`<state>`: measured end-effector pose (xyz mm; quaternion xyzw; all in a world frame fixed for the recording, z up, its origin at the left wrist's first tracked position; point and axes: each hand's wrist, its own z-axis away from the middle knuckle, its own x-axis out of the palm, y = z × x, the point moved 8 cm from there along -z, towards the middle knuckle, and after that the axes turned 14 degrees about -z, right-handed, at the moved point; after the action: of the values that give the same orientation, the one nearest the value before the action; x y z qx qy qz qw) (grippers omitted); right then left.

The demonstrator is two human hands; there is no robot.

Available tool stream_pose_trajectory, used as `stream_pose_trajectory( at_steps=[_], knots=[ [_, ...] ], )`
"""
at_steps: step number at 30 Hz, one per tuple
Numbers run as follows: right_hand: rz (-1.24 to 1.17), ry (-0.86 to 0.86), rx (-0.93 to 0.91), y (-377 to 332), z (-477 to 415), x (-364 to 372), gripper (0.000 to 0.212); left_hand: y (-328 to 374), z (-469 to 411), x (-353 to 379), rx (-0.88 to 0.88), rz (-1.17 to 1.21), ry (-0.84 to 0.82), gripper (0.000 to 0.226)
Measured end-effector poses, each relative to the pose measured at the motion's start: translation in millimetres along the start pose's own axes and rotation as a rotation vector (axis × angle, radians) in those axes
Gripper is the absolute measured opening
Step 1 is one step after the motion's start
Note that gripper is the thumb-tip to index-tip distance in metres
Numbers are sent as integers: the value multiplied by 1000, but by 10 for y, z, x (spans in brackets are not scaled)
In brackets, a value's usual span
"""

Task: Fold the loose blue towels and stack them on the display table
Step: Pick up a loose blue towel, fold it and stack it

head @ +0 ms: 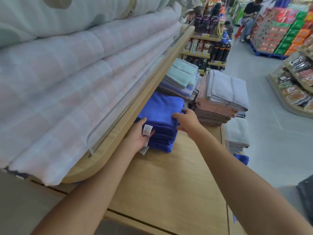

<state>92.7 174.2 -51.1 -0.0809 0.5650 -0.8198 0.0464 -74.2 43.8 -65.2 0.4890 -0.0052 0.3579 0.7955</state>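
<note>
Folded blue towels (pixel 162 112) in a neat stack on the pale wooden desk (pixel 169 180), far-left part tucked under the rim of the upper shelf (pixel 128 116). Several layers showing along the near face.

Left hand (pixel 138 137) clasped on the stack's near-left corner: thumb on top, fingers against the near face. White care label (pixel 147 129) lying across those fingers. Second label (pixel 144 150) poking out below the palm.

Right hand (pixel 186 120) gripping the right side of the same stack, thumb laid on the top towel, fingers bent round the right edge (how deep among the layers, cannot tell). Both forearms bare, reaching in from the near edge.

On the far side, a taller pile of pink and grey towels (pixel 220 100), just beside the blue stack. Mint and lilac towels (pixel 181 77) further off, to the left of that pile. White towels (pixel 237 133) lower down at the desk's right edge. One piece of blue cloth (pixel 242 159) showing past that same edge, well apart from the stack.

Upper shelf loaded with rolled quilts (pixel 67 73) in pale checks.

Far background: bottle shelves (pixel 213 48), a seated person (pixel 250 16), red and green boxes (pixel 279 33), packaged goods (pixel 296 85) on a curved rack at right.
</note>
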Motion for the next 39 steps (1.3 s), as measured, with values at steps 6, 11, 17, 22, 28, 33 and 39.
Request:
stream_pose_trajectory(
  at_steps=[6, 11, 17, 22, 28, 33, 39],
  knots=[
    [-19, -54, -99, -23, 229, -207, 33, -110, 222, -353, 210, -509, 231, 27],
    [251, 78, -389, -28, 709, -1152, 16, -565, 713, -88, 784, -1247, 142, 19],
    [280, 378, -503, 503, 1220, -2175, 30, -1561, 808, 670, 1012, -1865, -229, 50],
    [166, 540, -385, 1000, 1196, -2719, 33, -1887, 663, 783, 984, -2111, -194, 59],
    [414, 180, 159, 2192, 1053, -2702, 36, -1885, 635, 777, 1010, -2116, -143, 61],
    [306, 308, 324, 2606, 1381, -2679, 60, -1857, 621, 757, 984, -2110, -138, 61],
    [112, 349, 339, 2809, 1544, -2878, 7, -1824, 644, 774, 1006, -2072, -131, 60]
  ],
)
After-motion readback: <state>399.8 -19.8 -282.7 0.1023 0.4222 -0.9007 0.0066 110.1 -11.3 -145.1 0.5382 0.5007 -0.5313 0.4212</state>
